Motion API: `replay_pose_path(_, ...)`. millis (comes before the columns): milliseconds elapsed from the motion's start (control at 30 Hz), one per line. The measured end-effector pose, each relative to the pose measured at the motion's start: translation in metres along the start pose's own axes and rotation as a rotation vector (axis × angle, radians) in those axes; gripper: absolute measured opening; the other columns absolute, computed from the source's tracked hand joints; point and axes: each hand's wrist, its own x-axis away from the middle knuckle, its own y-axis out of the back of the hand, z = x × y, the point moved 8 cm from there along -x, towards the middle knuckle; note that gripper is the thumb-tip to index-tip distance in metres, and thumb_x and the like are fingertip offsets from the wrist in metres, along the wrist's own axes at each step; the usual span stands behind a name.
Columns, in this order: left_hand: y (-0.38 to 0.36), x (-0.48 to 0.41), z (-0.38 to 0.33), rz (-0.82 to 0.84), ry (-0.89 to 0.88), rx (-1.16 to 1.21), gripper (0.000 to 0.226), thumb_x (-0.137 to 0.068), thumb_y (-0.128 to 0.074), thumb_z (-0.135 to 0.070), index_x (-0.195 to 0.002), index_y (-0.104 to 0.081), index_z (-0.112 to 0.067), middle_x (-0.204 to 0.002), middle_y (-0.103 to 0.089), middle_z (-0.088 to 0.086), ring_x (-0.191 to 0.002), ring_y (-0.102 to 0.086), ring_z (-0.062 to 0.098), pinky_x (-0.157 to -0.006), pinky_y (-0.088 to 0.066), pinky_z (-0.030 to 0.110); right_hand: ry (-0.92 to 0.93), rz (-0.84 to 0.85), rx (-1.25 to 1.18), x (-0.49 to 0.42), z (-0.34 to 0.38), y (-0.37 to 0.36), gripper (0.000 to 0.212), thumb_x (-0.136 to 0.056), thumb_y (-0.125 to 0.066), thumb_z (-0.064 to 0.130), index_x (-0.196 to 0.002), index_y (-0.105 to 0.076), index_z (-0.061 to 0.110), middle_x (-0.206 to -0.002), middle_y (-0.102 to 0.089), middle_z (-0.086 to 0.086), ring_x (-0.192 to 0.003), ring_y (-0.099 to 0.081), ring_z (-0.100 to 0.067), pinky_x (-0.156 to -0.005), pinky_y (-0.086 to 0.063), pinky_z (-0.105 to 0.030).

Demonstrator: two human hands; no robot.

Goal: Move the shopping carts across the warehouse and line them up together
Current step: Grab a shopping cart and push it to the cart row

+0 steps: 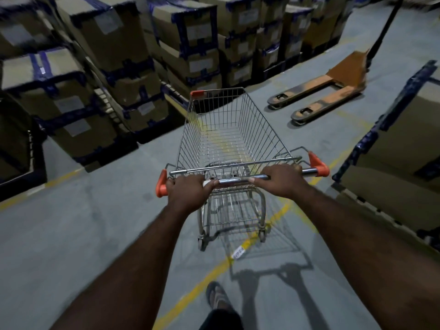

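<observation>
Head view — both hands (188, 191) grip wire cart (228, 134).

Place: a warehouse or stockroom is shown.
Stock: sealed cardboard boxes (112, 36) are stacked several high in close rows at left and ahead. Blue tape is run along their edges and white labels are stuck on their faces.
Right side: another taped stack (404, 144) is set beside the aisle.
Handling gear: an orange pallet jack (333, 89) is parked on the floor, forks flat, handle raised.
Floor: grey concrete (71, 234) is marked with yellow lane lines (190, 296).
Aisle: a wire shopping cart (226, 129) is stood between the stacks.
Light: the space is dimly lit.
</observation>
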Motion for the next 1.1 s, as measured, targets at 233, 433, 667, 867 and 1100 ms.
replay_pose_path(233, 0.002, -0.101, -0.009, 0.019, 0.051, 0.013, 0.072, -0.091, -0.018, -0.08, -0.107, -0.065, -0.027, -0.11, -0.068, 0.0, -0.113, -0.058, 0.03, -0.099, -0.03, 0.055, 0.057, 0.002, -0.003, -0.113, -0.036, 0.014, 0.063, -0.085, -0.038, 0.085, -0.074, -0.056, 0.026, -0.079, -0.059, 0.007, -0.087, -0.056, -0.021, -0.089, -0.032, -0.045)
replay_pose_path(433, 0.01, -0.182, -0.011, 0.011, 0.054, 0.062, 0.059, -0.095, -0.025, -0.073, -0.1, -0.06, -0.027, -0.106, -0.065, 0.0, -0.109, -0.057, 0.029, -0.098, -0.031, 0.055, 0.114, -0.013, 0.049, -0.212, -0.054, 0.029, 0.068, -0.078, -0.031, 0.09, -0.069, -0.053, 0.027, -0.08, -0.059, 0.006, -0.093, -0.061, -0.025, -0.081, -0.028, -0.041)
replay_pose_path(667, 0.021, -0.265, -0.014, 0.03, 0.111, 0.082, 0.049, -0.098, -0.029, -0.066, -0.097, -0.056, -0.026, -0.101, -0.063, 0.0, -0.103, -0.057, 0.028, -0.098, -0.032, 0.054, 0.182, -0.016, -0.01, -0.318, -0.071, 0.041, 0.075, -0.064, -0.017, 0.093, -0.065, -0.052, 0.027, -0.07, -0.053, 0.011, -0.084, -0.057, -0.021, -0.086, -0.033, -0.043)
replay_pose_path(867, 0.023, -0.343, -0.019, 0.139, 0.178, 0.127, 0.036, -0.102, -0.032, -0.055, -0.119, -0.054, -0.032, -0.108, -0.068, -0.003, -0.108, -0.062, 0.024, -0.114, -0.015, 0.061, 0.241, -0.014, -0.017, -0.429, -0.109, 0.049, 0.079, -0.073, -0.019, 0.092, -0.07, -0.062, 0.026, -0.072, -0.058, 0.01, -0.085, -0.061, -0.023, -0.09, -0.043, -0.046)
replay_pose_path(1100, 0.045, -0.442, -0.061, 0.227, 0.166, 0.25, 0.033, -0.104, -0.048, -0.03, -0.135, -0.058, -0.027, -0.127, -0.064, 0.003, -0.111, -0.057, 0.024, -0.079, -0.031, 0.032, 0.148, 0.05, 0.233, -0.541, -0.146, 0.074, 0.082, -0.086, -0.008, 0.077, -0.134, -0.058, 0.033, -0.151, -0.043, -0.017, -0.146, -0.028, -0.036, -0.114, -0.007, -0.068)
